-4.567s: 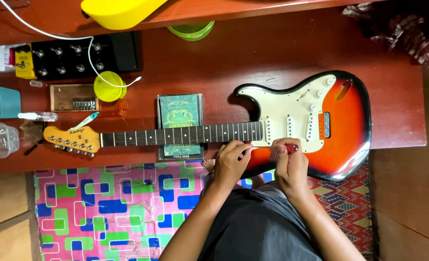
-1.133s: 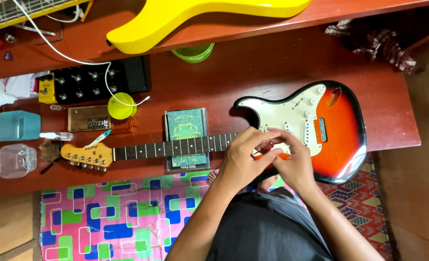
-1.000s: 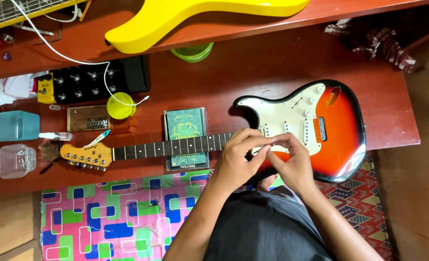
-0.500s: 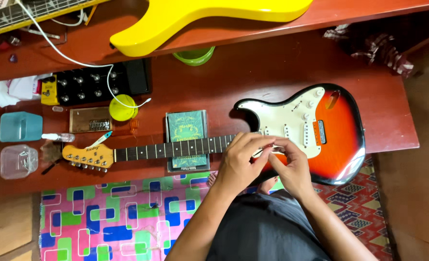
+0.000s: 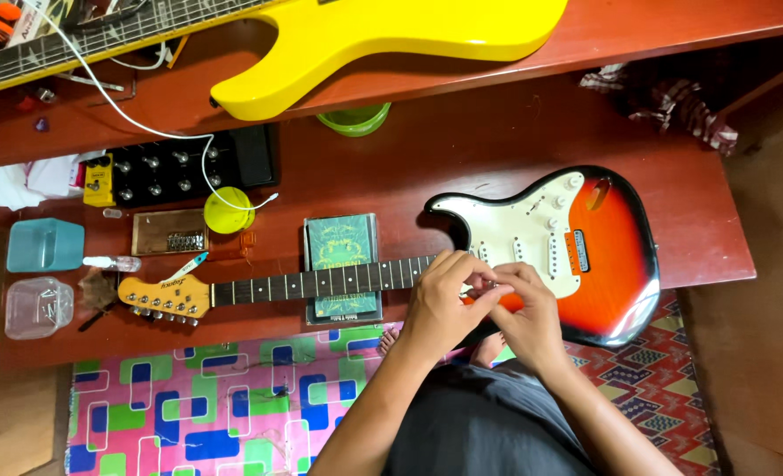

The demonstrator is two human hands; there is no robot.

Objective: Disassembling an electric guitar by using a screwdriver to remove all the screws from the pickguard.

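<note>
Over a sunburst electric guitar (image 5: 612, 256), left hand (image 5: 440, 304) and right hand (image 5: 524, 313) meet, fingertips pinched together; a green square packet (image 5: 342, 245) lies under its neck.

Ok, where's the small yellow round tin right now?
In the head view the yellow round tin lies on the red table, left of centre, between the black pedal board above and the guitar headstock below.

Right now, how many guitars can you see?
2. A sunburst guitar with a white pickguard lies flat on the red table, under both hands. A yellow guitar lies on the upper shelf, partly cut off by the picture's edge.
</note>
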